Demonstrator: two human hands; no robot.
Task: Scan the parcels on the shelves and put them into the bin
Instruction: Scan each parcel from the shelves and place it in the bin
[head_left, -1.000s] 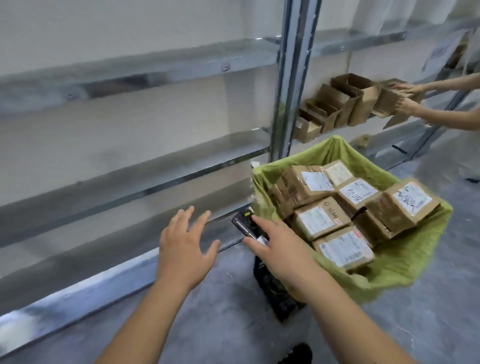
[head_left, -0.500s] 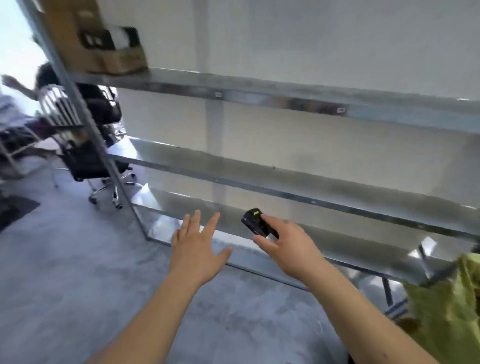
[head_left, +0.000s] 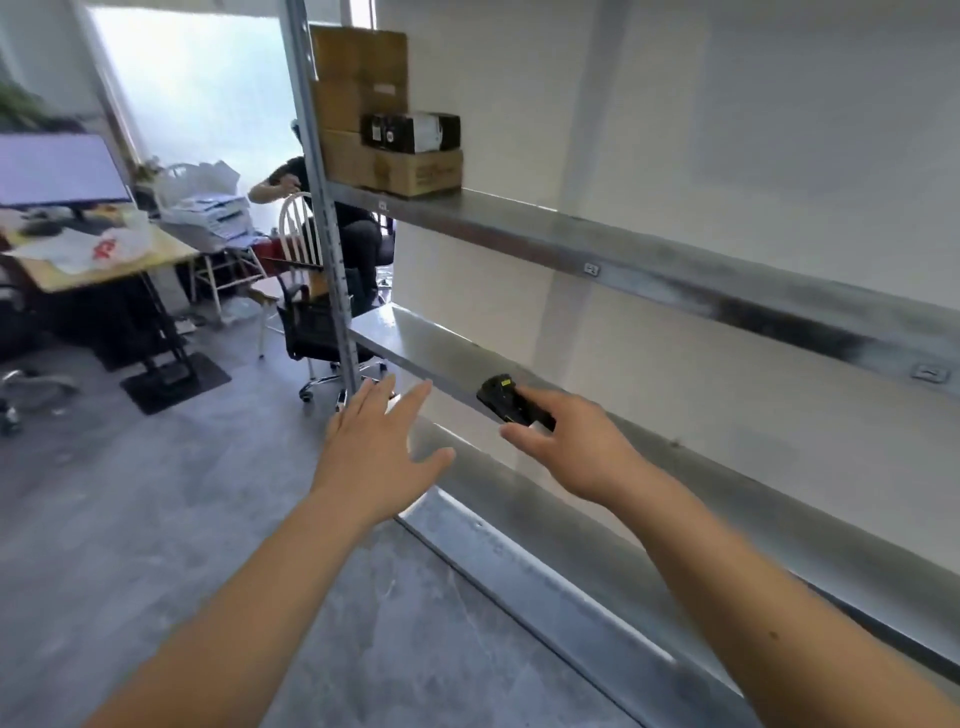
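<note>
My right hand (head_left: 576, 447) grips a black handheld scanner (head_left: 506, 400) with yellow trim, held out in front of the middle metal shelf (head_left: 649, 431). My left hand (head_left: 376, 447) hovers beside it with fingers spread and holds nothing. On the upper shelf (head_left: 623, 249), at its far left end, stands a stack of brown cardboard boxes (head_left: 384, 156) with a black box (head_left: 410, 132) on top of the lowest one. The shelf boards in front of me bear no parcels. The bin is out of view.
A metal upright (head_left: 322, 208) ends the rack on the left. Beyond it are a desk with a monitor (head_left: 57, 171), black and white chairs (head_left: 311, 322), and a seated person (head_left: 358, 234). Grey floor (head_left: 156, 519) lies to my left.
My view has swung left, away from the green-lined bin of parcels to the rack's left end. Both hands keep their pose, the right still holding the scanner.
</note>
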